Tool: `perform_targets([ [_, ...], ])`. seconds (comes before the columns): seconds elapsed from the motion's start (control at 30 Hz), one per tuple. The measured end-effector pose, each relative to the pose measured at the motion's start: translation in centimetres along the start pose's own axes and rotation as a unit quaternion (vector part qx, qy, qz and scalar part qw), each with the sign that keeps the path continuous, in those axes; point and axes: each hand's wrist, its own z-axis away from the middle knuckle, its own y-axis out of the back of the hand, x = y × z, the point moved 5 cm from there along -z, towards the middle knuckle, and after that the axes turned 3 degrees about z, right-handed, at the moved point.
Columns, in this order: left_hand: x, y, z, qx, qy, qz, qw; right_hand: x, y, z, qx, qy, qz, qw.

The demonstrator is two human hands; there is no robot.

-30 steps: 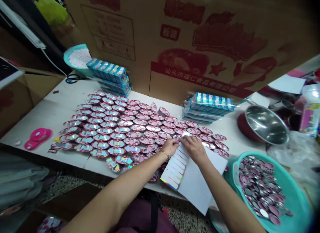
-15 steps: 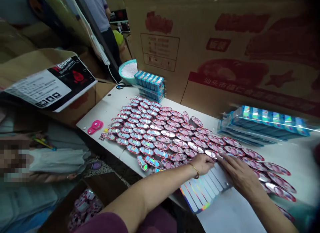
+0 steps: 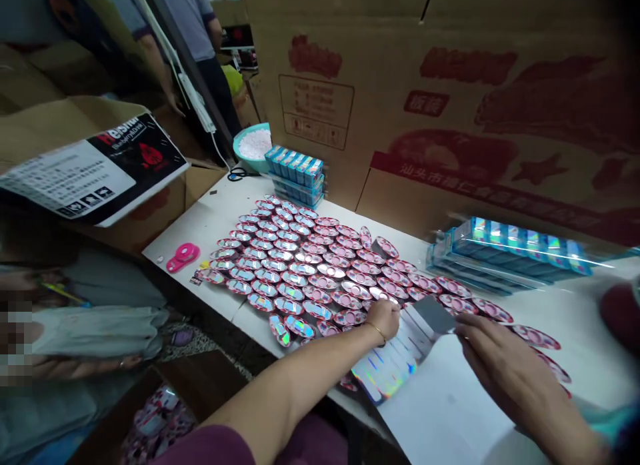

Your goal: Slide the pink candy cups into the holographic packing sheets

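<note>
A sheet of shiny, rainbow-reflecting sticker strips (image 3: 380, 368) lies at the table's front edge, partly over white paper (image 3: 445, 405). My left hand (image 3: 383, 320) is closed at the sheet's upper left edge; its fingertips are hidden. At the upper right a dark grey flap (image 3: 435, 314) of the sheet stands raised, its corner at the fingertips of my right hand (image 3: 505, 358), which are pressed together. Just beyond both hands stand rows of small oval-topped containers (image 3: 320, 295), with pink and red tops on the right and silvery-blue labels on the left.
Blue boxes are stacked at the back (image 3: 295, 178) and right (image 3: 520, 252), before a large carton (image 3: 390, 118). A pink tape dispenser (image 3: 183, 257), scissors (image 3: 243, 174) and a turquoise bowl (image 3: 253, 148) occupy the left side. An open box (image 3: 200, 385) sits below; people stand nearby.
My left hand has moved left along the sheet. My right hand has drawn away to the right and down, and the grey flap now shows between them.
</note>
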Motion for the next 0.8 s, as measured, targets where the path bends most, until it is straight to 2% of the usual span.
perform_targets([
  [0.1, -0.8, 2.6, 0.4, 0.052, -0.002, 0.044, 0.998, -1.8, 2.9, -3.6, 0.016, -0.092, -0.087, 0.992],
  [0.17, -1.5, 5.0, 1.4, 0.064, 0.019, 0.151, 0.986, -3.1, 2.1, -6.4, -0.002, -0.161, -0.159, 0.974],
  [0.3, -3.6, 11.2, 4.2, 0.093, 0.079, 0.366, 0.922, -5.1, -4.1, -10.6, -0.062, -0.271, -0.288, 0.916],
  [0.43, -5.9, 16.3, 6.1, 0.118, 0.086, 0.449, 0.881, -6.9, -9.5, -13.1, -0.078, -0.329, -0.368, 0.866],
  [0.57, -8.4, 18.9, 6.2, 0.156, 0.090, 0.455, 0.872, -8.8, -12.3, -15.1, -0.086, -0.345, -0.424, 0.833],
  [0.7, -10.8, 20.9, 4.7, 0.211, 0.091, 0.421, 0.878, -10.1, -15.3, -16.6, -0.070, -0.379, -0.476, 0.790],
  [0.8, -12.6, 22.8, 2.6, 0.240, 0.080, 0.374, 0.892, -10.7, -17.9, -17.8, -0.008, -0.389, -0.454, 0.801],
])
